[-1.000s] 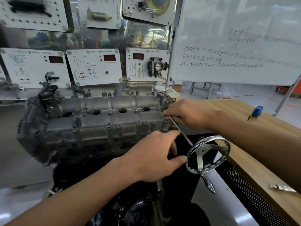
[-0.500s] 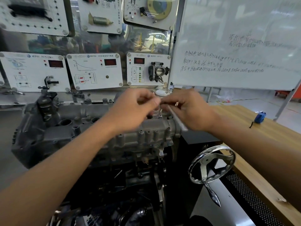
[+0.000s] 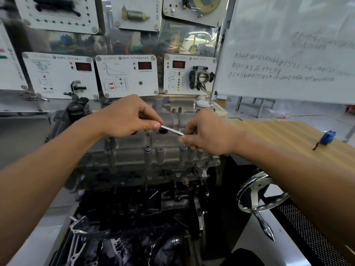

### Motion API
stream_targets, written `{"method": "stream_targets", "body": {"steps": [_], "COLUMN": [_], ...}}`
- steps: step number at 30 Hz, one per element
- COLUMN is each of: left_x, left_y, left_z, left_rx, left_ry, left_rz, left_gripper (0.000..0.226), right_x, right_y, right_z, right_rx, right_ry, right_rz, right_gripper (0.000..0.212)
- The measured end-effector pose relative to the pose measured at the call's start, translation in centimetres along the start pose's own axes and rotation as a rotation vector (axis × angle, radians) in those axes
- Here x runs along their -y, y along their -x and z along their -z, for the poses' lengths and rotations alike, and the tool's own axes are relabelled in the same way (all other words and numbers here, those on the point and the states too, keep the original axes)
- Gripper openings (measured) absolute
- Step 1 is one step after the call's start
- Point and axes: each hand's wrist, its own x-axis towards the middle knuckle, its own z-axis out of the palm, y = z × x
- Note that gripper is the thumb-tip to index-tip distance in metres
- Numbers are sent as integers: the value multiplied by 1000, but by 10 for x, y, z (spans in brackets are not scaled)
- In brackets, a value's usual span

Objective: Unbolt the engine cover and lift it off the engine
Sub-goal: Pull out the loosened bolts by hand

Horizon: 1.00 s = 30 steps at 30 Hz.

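Observation:
The grey cast engine cover (image 3: 146, 150) lies across the top of the engine, with round plug holes and several small bolts along its edges. Over its right part, a thin silver wrench (image 3: 172, 130) runs between both hands. My left hand (image 3: 126, 120) pinches its left end between thumb and fingers. My right hand (image 3: 207, 133) grips its right end, just above a bolt near the cover's right side. The tool's tip is hidden under my right hand.
A chrome handwheel (image 3: 259, 196) sticks out on the engine stand's right. A wooden table (image 3: 278, 135) with a blue tape measure (image 3: 328, 137) is at the right. White instrument panels (image 3: 126, 75) and a whiteboard (image 3: 288, 54) stand behind the engine.
My left hand rose from the front of the engine near the handwheel to the wrench's left end. The wrench swung from pointing toward me to lying across the cover.

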Motion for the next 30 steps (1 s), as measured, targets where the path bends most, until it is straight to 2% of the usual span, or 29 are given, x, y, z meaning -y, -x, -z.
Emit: {"method": "stream_targets", "body": {"steps": [6, 13, 24, 30], "left_x": [11, 15, -2, -19], "left_y": [-4, -3, 33, 57], "left_z": [-9, -11, -21, -37], "left_rx": [-76, -78, -155, -143], "left_ry": [-72, -200, -364, -414], "left_rz": [-36, -39, -160, -110], "left_gripper": [13, 16, 17, 21], "right_x": [2, 3, -5, -7], "right_y": [-1, 1, 10, 8], "right_z": [-4, -12, -20, -20], "right_rx": [-44, -114, -180, -124], "right_ry": [98, 171, 155, 166], "right_rz": [28, -3, 174, 214], "right_gripper": [34, 33, 26, 21]}}
